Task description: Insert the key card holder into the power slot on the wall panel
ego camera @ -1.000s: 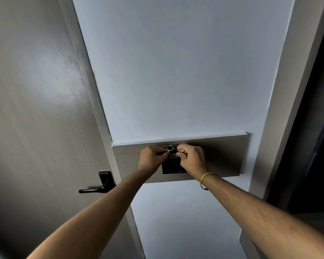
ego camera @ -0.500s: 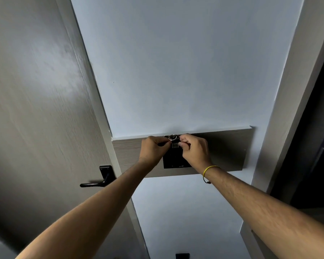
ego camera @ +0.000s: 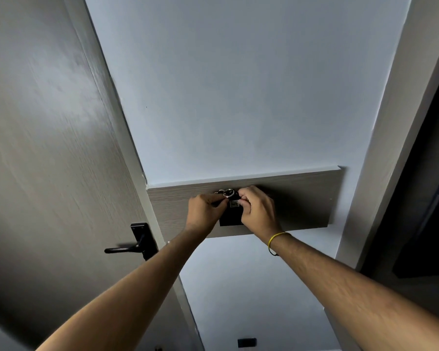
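- The holder (ego camera: 234, 203) is pinched between both hands at the top of the black slot unit (ego camera: 230, 219), which is mounted on the wooden panel (ego camera: 302, 198).
- The left hand (ego camera: 205, 211) is curled shut on the holder's left edge; the right hand (ego camera: 257, 211) is closed on its right edge.
- The holder is best kept square to the slot and pressed straight down with even force from both sides, so that jamming is avoided.
- Whether the slot is already entered cannot be told; the lower edge is hidden by fingers.
- The holder is seen as small and dark, with a white printed label; a metal ring (ego camera: 229, 192) is attached at its top.
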